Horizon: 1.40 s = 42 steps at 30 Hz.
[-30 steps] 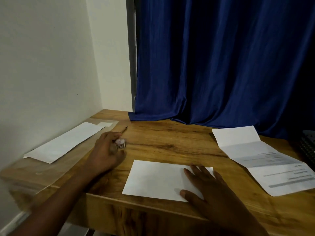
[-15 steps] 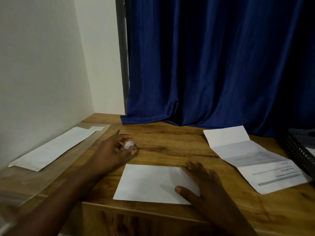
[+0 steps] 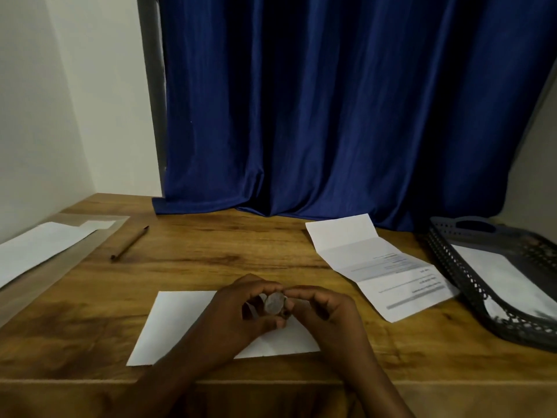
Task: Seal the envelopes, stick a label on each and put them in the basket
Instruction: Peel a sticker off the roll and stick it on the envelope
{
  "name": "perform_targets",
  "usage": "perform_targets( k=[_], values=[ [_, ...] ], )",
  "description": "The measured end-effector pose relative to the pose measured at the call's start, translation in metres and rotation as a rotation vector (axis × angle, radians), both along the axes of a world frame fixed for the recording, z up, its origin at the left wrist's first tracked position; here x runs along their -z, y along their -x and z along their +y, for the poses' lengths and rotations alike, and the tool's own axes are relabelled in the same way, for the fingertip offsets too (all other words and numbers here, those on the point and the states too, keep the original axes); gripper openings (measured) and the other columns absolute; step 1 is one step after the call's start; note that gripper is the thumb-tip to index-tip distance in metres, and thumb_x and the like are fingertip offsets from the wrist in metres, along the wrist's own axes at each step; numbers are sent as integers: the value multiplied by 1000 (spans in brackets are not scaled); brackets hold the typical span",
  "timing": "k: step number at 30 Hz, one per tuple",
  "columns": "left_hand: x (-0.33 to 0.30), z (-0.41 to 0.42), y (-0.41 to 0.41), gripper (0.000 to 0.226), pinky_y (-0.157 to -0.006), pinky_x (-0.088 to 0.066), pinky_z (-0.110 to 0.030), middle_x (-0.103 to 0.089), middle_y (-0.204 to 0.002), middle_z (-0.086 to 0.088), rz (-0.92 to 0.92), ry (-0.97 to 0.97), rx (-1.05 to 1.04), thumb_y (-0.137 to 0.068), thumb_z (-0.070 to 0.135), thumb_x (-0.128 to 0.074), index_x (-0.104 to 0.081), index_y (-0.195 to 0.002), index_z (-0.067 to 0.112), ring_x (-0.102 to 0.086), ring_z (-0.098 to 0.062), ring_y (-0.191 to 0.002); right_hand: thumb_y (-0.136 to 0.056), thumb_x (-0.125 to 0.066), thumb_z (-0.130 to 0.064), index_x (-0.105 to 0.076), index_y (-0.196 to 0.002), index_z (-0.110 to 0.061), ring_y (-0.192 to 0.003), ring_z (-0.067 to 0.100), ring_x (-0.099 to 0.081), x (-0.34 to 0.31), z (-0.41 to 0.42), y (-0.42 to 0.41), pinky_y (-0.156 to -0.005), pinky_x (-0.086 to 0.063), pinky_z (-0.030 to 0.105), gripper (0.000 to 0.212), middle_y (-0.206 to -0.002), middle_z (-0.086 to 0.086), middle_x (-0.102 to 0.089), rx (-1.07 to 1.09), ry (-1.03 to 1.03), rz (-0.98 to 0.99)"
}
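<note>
Low in the middle of the frame, the left hand and the right hand met above a white envelope that lay on the wooden table. Both hands pinched a small round object, too blurred to name. A dark basket stood at the right edge and held another white envelope.

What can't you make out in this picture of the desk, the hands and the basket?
All in the head view:
- Small round object: blurred and half covered by the left hand and right hand, so what it is stays unclear.
- Envelope: its middle hidden under both hands; flap not visible.
- Printed sheet: text too small to read.
- Basket: cut off by the right edge.
- Paper at far left: cut off by the left edge.
</note>
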<state>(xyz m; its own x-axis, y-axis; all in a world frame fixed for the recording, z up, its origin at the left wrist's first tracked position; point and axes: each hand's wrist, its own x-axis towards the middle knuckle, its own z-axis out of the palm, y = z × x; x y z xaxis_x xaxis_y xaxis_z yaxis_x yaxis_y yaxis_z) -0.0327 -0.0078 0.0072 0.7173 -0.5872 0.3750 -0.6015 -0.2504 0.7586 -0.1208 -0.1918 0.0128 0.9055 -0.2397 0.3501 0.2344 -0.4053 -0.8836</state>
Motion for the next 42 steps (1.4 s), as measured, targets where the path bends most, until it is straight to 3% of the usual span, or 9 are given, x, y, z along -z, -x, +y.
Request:
perform_targets(
  k=[6,13,15,17,21,30,36,39,42],
  values=[
    [-3,2,3,47,-80,-53,-18,-63,-110,26,12,-26,-10,-77,30,-86,-69,-120,42,-62,-1,-99,-84,-77,-8,-81,-89,-24,-92,3,-73,0,-1,2,-86,-58,23,17,-92,-13,-79,3,-5,-29],
    [-4,5,8,59,-89,-50,-17,-59,-118,29,-4,-55,54,-79,46,-81,-57,-133,51,-57,1,-110,-87,-73,-4,-79,-87,-17,-86,10,-74,-1,-1,3,-80,-59,23,14,-88,-5,-79,3,-43,-23],
    [-4,6,8,56,-90,-52,-23,-62,-115,23,4,-51,73,-81,44,-81,-59,-131,52,-59,-4,-109,-87,-73,-5,-78,-87,-17,-86,12,-74,-2,-1,4,-79,-60,26,13,-88,-3,-79,10,-78,-25],
    [-4,6,8,50,-87,-51,-19,-62,-113,23,3,-35,59,-81,38,-82,-63,-126,50,-59,-3,-107,-87,-74,-6,-78,-86,-17,-85,13,-75,-2,0,4,-78,-60,27,11,-88,-3,-79,13,-90,-29],
    [-4,5,6,43,-83,-48,-11,-60,-113,28,-9,-26,24,-79,39,-84,-66,-117,44,-58,2,-106,-87,-74,-8,-79,-85,-21,-85,10,-74,-2,0,5,-77,-58,23,14,-88,-5,-79,11,-78,-45],
    [1,5,3,35,-82,-51,-15,-62,-112,27,20,10,-14,-83,39,-81,-64,-114,44,-61,-1,-102,-90,-70,-12,-78,-81,-28,-80,6,-72,-2,-3,5,-67,-53,12,21,-83,-5,-78,101,-199,-48],
    [1,5,2,41,-85,-53,-15,-59,-119,29,-5,65,-14,-86,30,-79,-61,-120,45,-61,1,-108,-92,-68,-15,-79,-81,-26,-81,16,-74,-5,-5,6,-80,-58,37,18,-82,1,-78,156,-317,-20],
    [-3,6,1,44,-82,-55,-18,-65,-118,20,4,157,-19,-84,29,-80,-63,-123,37,-66,-5,-106,-89,-68,-16,-79,-79,-28,-82,16,-74,-8,-3,7,-79,-58,37,19,-83,0,-78,155,-336,-13],
    [-10,11,-1,43,-78,-57,-21,-70,-112,16,-11,187,-37,-80,46,-78,-65,-120,40,-69,-12,-100,-88,-69,-16,-79,-78,-29,-81,14,-73,-8,-2,5,-75,-58,33,19,-82,-1,-79,166,-328,0]
  ],
)
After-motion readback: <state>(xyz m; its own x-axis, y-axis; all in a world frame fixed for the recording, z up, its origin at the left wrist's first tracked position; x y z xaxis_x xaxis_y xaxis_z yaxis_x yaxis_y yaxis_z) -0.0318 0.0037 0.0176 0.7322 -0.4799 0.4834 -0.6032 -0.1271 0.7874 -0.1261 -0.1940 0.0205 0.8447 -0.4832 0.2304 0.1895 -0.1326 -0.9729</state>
